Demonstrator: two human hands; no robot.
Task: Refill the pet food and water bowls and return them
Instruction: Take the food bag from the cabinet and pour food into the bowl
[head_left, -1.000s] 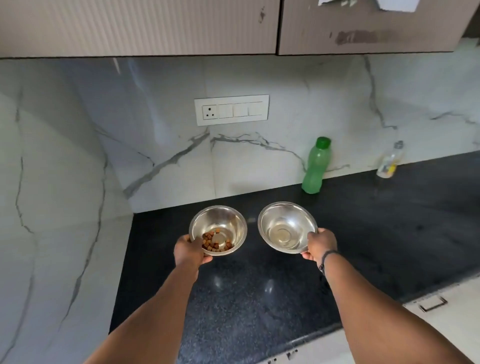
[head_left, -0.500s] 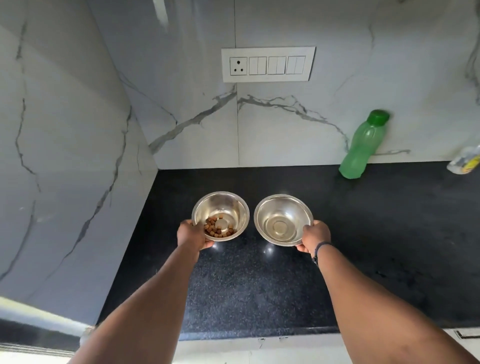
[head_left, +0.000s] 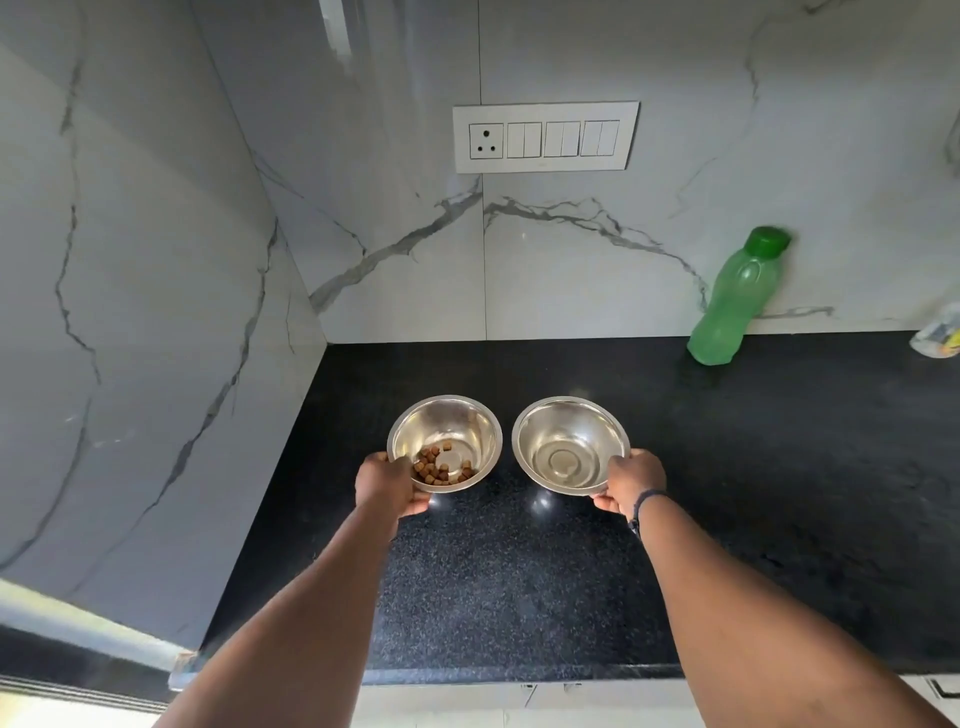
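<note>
Counter (head_left: 519, 597): black speckled stone, running into a corner of white marble wall; a switch plate (head_left: 545, 136) sits on the back wall above the bowls.
Change: against the picture from a second ago, the view has tipped down and come closer — the upper cabinets are gone from sight, and the counter's front edge now shows.
Bowls: both have come lower toward the stone since then; they look just above it or barely touching, and their glints show on the surface beneath. I cannot tell which.
Food bowl (head_left: 457, 431): steel, on the left, with only a few brown kibble pieces (head_left: 439, 467) at the bottom.
Water bowl (head_left: 569, 441): steel, on the right, just beside the other without touching; it looks empty or nearly so, though a thin film of water cannot be ruled out.
Left hand (head_left: 387, 486): fingers curled under the food bowl's near rim, thumb over the edge — a firm hold.
Right hand (head_left: 631, 480): grips the water bowl's near rim the same way; a dark band is on that wrist.
Bottle (head_left: 735, 301): green, capped, against the back wall, well to the right of the bowls.
Meaning: the bowls are probably being set down for refilling; neither is refilled yet, and the return is still to come.
</note>
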